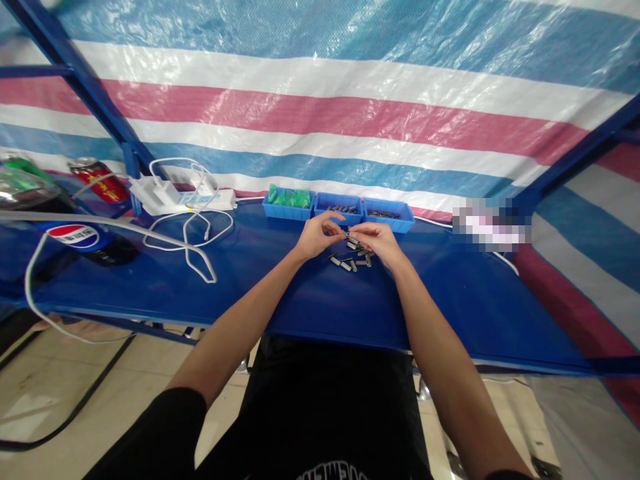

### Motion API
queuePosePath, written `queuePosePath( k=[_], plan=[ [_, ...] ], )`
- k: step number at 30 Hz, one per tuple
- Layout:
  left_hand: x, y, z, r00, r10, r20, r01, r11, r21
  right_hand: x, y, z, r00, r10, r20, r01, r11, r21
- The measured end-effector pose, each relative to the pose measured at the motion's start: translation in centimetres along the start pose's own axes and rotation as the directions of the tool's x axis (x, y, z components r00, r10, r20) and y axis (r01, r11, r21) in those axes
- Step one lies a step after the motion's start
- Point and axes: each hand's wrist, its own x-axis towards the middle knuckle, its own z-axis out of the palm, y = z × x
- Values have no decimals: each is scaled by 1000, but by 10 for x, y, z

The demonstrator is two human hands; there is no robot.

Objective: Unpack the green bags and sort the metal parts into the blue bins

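Observation:
My left hand (pixel 320 236) and my right hand (pixel 376 240) meet over the blue table, fingertips pinched close together. Between them is a small part that I cannot make out clearly. Several small grey metal pieces (pixel 345 266) lie loose on the table just below and between my hands. Behind the hands stand three blue bins in a row. The left bin (pixel 288 213) holds green pieces. Grey metal parts lie in the middle bin (pixel 338 201), partly covered by my left hand. In the right bin (pixel 389 225) are small dark parts.
A white power strip (pixel 220 200) with looped white cables (pixel 186 250) sits at the back left. Farther left are a dark bottle with a Pepsi label (pixel 75 235) and a red can (pixel 103 181). A striped plastic sheet (pixel 340 113) hangs behind the table.

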Motion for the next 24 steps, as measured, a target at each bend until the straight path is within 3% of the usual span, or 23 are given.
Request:
queuePosePath(
  k=[6,10,14,18,20,24],
  plan=[
    [-1,2,1,1000,8,21,-8,1000,15,0,3,-1,1000,14,15,-14,1000,27],
    [-1,6,-6,995,-1,103,-19,981,192,3,5,-3,1000,12,-12,-12,1000,5],
    [-2,8,-20,961,-52,271,-60,920,387,10,12,-7,978,-29,-207,25,999,-21],
    [-2,9,-30,931,-94,352,-45,930,366,17,17,-15,886,-111,-451,100,994,-48],
    [-3,10,-33,928,-94,361,-42,935,353,17,17,-18,873,-106,-476,94,994,-48],
    [-3,14,-36,905,-131,404,-20,937,348,17,20,-19,892,-77,-445,59,997,-55]
  ],
)
